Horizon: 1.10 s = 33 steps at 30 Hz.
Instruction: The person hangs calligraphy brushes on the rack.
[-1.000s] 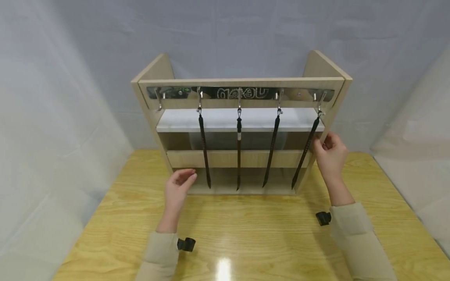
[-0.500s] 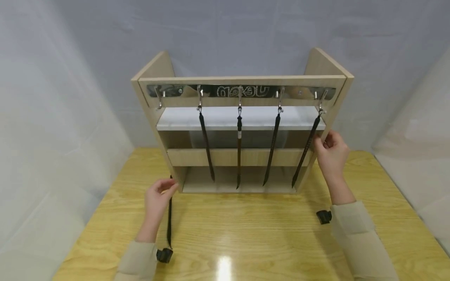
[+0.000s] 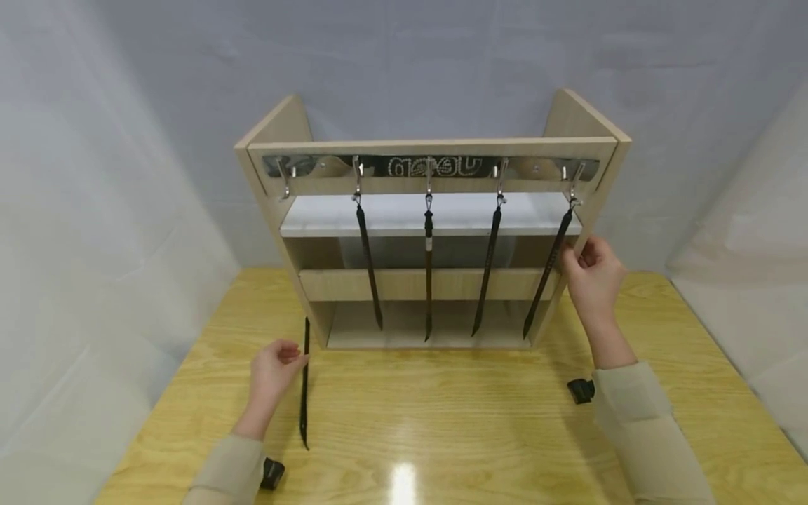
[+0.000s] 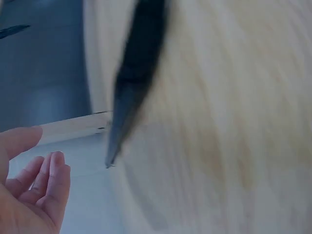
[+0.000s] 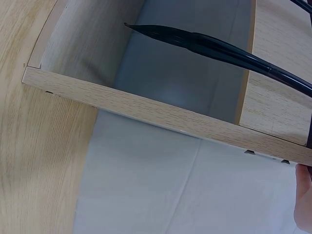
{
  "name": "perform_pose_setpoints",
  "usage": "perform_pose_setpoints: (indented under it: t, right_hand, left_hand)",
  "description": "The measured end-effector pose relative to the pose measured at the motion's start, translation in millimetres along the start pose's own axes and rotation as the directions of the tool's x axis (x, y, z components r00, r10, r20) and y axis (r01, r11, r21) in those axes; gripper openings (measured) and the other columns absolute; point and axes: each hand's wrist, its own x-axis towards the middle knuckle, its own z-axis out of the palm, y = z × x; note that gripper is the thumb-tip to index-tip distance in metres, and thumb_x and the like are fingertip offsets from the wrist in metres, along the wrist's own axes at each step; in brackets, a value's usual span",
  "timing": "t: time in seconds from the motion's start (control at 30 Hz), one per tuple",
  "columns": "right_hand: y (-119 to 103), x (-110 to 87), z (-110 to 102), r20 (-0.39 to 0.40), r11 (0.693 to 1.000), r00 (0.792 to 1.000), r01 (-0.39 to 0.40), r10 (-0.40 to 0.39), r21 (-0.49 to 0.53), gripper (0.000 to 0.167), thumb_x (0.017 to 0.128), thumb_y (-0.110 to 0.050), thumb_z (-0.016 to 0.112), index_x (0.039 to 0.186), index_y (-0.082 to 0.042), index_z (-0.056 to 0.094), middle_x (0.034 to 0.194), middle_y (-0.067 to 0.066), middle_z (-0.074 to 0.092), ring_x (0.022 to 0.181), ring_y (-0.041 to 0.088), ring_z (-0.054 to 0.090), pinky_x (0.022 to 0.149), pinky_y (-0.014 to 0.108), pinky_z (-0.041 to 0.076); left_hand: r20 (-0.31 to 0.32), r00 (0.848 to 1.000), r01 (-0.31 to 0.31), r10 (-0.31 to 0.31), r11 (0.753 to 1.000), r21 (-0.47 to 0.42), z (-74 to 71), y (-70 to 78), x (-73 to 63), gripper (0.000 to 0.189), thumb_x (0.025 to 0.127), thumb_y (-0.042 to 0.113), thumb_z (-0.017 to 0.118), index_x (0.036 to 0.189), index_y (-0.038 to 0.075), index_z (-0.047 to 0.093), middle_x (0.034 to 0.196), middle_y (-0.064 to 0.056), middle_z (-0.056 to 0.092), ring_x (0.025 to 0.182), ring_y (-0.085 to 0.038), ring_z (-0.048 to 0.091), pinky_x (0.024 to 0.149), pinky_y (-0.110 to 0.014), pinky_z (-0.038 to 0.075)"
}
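A dark writing brush (image 3: 304, 407) lies on the wooden table, left of a small wooden shelf (image 3: 432, 144). My left hand (image 3: 271, 375) is beside it, and in the head view the fingertips overlap its upper half. From the left wrist, the thumb and bent fingers are apart with nothing between them, and the brush (image 4: 139, 63) passes to their right. My right hand (image 3: 593, 280) grips the front edge of the shelf's right side panel (image 5: 146, 112), thumb in front; its other fingers are partly hidden. Several similar brushes (image 3: 428, 280) hang by loops from hooks on the shelf front.
A shiny metal hook rail (image 3: 435, 166) runs across the shelf's top board, with a hook (image 3: 285, 184) at its far left end. Pale cloth (image 3: 404, 63) hangs behind and at both sides. Table surface (image 3: 442, 414) extends in front of the shelf.
My left hand has moved left and nearer from the shelf's lower left corner to the lying brush. The leftmost hanging brush has swung slightly. My right hand stays at the side panel.
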Motion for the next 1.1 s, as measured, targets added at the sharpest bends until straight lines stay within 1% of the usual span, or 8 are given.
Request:
perform_pose_setpoints:
  t: [0.13,0.23,0.3,0.4,0.53,0.63,0.83,1.1]
  right_hand:
    - [-6,-0.8,-1,0.008,1.000,1.000,-0.005,0.005,0.010,0.020,0.078,0.000,0.058,0.092,0.013,0.059,0.084,0.024,0.062,0.068,-0.008,0.053,0.060,0.006,0.041]
    - [-19,-3.5,-4,0.009,1.000,1.000,-0.007,0.007,0.008,0.020,0.077,0.003,0.056,0.092,0.016,0.058,0.085,0.028,0.061,0.067,-0.012,0.050,0.060,0.005,0.040]
    - [-27,-5.0,-5,0.013,1.000,1.000,-0.011,0.011,0.008,0.020,0.078,0.004,0.055,0.092,0.017,0.057,0.085,0.029,0.060,0.066,-0.013,0.049,0.061,0.005,0.040]
    - [-30,-5.8,-5,0.016,1.000,1.000,-0.020,0.019,0.014,0.020,0.078,0.003,0.055,0.092,0.017,0.056,0.085,0.030,0.060,0.068,-0.006,0.054,0.061,0.005,0.041]
    - [-15,-2.6,-3,0.024,0.999,0.999,-0.028,0.028,0.017,0.020,0.079,-0.001,0.057,0.092,0.014,0.058,0.086,0.027,0.060,0.069,-0.005,0.055,0.061,0.007,0.042]
    - [-6,-0.4,-2,0.021,0.999,0.999,-0.031,0.030,0.013,0.020,0.079,-0.001,0.058,0.094,0.012,0.059,0.087,0.024,0.062,0.069,-0.011,0.051,0.063,0.008,0.043]
    - [-3,-0.1,-1,0.022,1.000,1.000,-0.016,0.016,0.004,0.020,0.079,-0.002,0.058,0.094,0.011,0.060,0.086,0.022,0.062,0.070,-0.008,0.053,0.062,0.007,0.043]
    - [-3,0.3,0,0.024,0.999,0.999,-0.037,0.037,0.034,0.021,0.078,0.001,0.058,0.095,0.012,0.059,0.088,0.023,0.062,0.069,-0.011,0.051,0.065,0.009,0.044]
  left_hand:
    - [0.061,0.998,0.021,-0.024,0.999,0.049,0.2,-4.8,1.1,0.028,0.077,0.006,0.064,0.097,-0.012,0.056,0.088,-0.023,0.059,0.079,-0.033,0.057,0.066,-0.039,0.049]
    - [0.123,0.992,0.029,-0.042,0.995,0.099,2.4,-7.6,2.1,0.031,0.077,0.008,0.065,0.097,-0.012,0.054,0.086,-0.021,0.059,0.077,-0.031,0.057,0.064,-0.038,0.049]
    - [0.165,0.985,0.028,-0.051,0.990,0.142,3.9,-9.1,2.8,0.033,0.076,0.010,0.066,0.097,-0.012,0.054,0.084,-0.019,0.059,0.074,-0.028,0.056,0.062,-0.036,0.049]
    - [0.211,0.975,0.026,-0.070,0.979,0.204,5.2,-10.8,3.1,0.034,0.075,0.013,0.068,0.095,-0.011,0.054,0.080,-0.014,0.059,0.069,-0.023,0.055,0.059,-0.034,0.048]
    - [0.232,0.969,0.026,-0.086,0.968,0.249,6.2,-12.5,4.4,0.032,0.073,0.014,0.069,0.091,-0.010,0.055,0.076,-0.012,0.058,0.066,-0.021,0.053,0.058,-0.034,0.046]
    - [0.245,0.966,0.017,-0.087,0.961,0.275,7.1,-14.3,6.2,0.032,0.073,0.016,0.069,0.090,-0.008,0.055,0.076,-0.011,0.058,0.067,-0.020,0.053,0.059,-0.035,0.046]
    - [0.257,0.960,0.030,-0.110,0.955,0.296,6.9,-18.4,7.4,0.030,0.072,0.014,0.069,0.086,-0.007,0.054,0.074,-0.010,0.056,0.066,-0.021,0.051,0.060,-0.037,0.044]
    - [0.266,0.961,-0.002,-0.081,0.954,0.300,5.7,-21.3,8.6,0.026,0.073,0.007,0.064,0.088,-0.010,0.053,0.071,-0.011,0.055,0.064,-0.021,0.050,0.060,-0.038,0.045]
